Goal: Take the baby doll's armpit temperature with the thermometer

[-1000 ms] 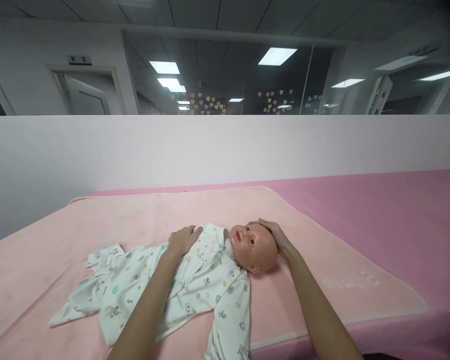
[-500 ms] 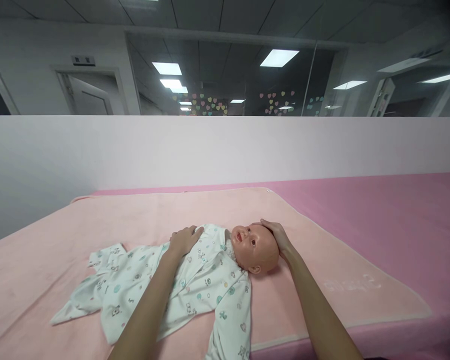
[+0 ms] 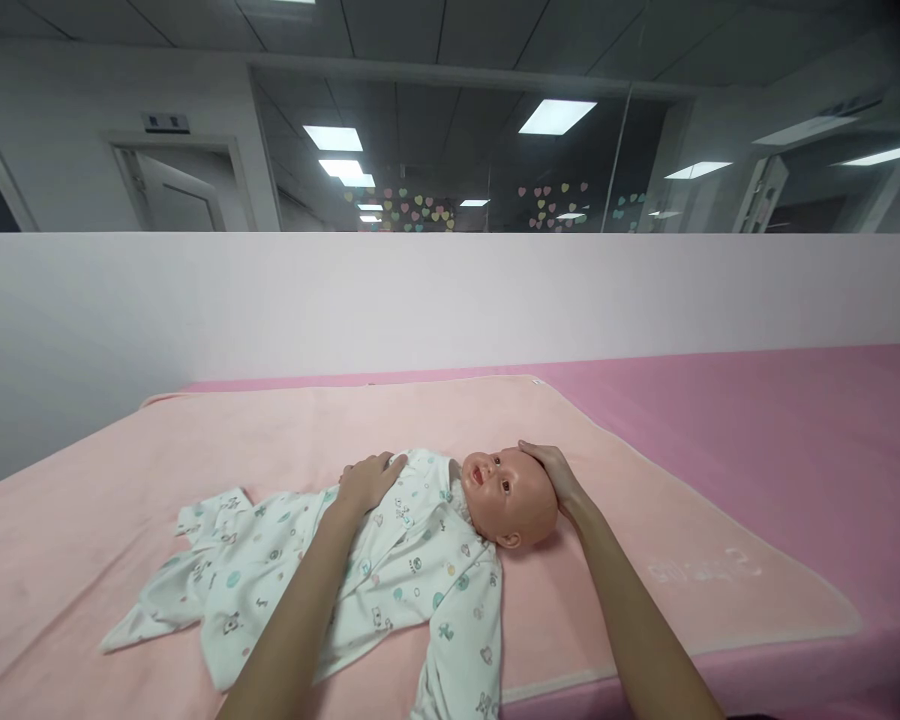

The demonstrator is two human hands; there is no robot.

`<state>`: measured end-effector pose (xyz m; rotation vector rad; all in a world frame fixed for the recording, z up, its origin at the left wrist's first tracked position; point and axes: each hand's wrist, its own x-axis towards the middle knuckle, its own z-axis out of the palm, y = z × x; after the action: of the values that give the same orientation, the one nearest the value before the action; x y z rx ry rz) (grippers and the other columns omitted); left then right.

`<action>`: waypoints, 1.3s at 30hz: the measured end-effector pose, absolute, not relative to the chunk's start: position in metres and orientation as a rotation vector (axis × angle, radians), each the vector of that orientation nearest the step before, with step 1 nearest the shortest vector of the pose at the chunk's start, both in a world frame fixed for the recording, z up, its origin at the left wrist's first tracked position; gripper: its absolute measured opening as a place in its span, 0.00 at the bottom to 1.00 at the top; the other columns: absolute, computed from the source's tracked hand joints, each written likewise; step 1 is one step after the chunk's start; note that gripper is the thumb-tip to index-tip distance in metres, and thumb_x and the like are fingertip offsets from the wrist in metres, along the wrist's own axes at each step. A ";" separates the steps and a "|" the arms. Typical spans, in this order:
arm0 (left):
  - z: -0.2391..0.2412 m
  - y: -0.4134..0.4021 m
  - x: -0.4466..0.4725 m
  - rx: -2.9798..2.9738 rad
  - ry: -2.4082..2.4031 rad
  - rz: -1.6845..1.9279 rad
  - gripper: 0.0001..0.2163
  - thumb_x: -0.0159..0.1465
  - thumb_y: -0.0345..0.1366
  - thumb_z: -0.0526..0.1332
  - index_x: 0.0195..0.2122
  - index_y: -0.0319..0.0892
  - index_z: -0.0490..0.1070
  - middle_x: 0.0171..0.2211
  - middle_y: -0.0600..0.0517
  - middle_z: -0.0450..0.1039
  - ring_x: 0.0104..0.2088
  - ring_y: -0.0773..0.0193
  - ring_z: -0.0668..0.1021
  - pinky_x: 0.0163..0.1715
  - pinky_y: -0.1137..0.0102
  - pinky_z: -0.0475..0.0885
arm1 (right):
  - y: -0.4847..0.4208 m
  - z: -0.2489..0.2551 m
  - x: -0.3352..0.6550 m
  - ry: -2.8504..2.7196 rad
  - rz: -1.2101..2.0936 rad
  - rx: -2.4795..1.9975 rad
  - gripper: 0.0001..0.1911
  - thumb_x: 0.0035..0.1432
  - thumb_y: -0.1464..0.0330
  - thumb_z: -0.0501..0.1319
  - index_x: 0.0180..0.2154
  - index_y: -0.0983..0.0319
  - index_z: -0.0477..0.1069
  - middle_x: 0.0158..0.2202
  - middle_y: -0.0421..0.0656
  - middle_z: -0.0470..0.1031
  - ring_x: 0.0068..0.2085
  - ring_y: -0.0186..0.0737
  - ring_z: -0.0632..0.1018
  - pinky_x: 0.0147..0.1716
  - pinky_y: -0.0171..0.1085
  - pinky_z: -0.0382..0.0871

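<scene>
- Your white-clad, tan plastic baby doll (image 3: 412, 575) lies lengthwise left to right on the peach cloth blanket (image 3: 630, 545), head (image 3: 517, 510) pointing right.
- Your left hand (image 3: 371, 482) rests unclenched on its torso.
- Your right hand (image 3: 556, 472) cups the head, unclenched.

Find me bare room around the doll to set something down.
The peach blanket is bare between doll and white wall, and right of the right forearm; so is the pink sheet farther right, up to the wall. Crowded: the doll, left hand on torso, right hand on head.
</scene>
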<state>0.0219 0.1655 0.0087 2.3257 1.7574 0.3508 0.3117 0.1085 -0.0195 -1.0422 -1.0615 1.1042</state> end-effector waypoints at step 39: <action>0.008 0.166 0.021 2.328 1.747 0.360 0.28 0.60 0.55 0.37 0.47 0.48 0.67 0.46 0.47 0.72 0.46 0.51 0.72 0.46 0.57 0.61 | 0.102 -0.012 0.307 -1.113 1.161 -1.021 0.20 0.45 0.54 0.62 0.31 0.65 0.77 0.33 0.47 0.79 0.37 0.49 0.77 0.40 0.40 0.67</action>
<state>0.0211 0.1657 0.0080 2.3280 1.7468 0.3602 0.3071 0.1016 -0.0117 -1.0211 -1.1129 1.1613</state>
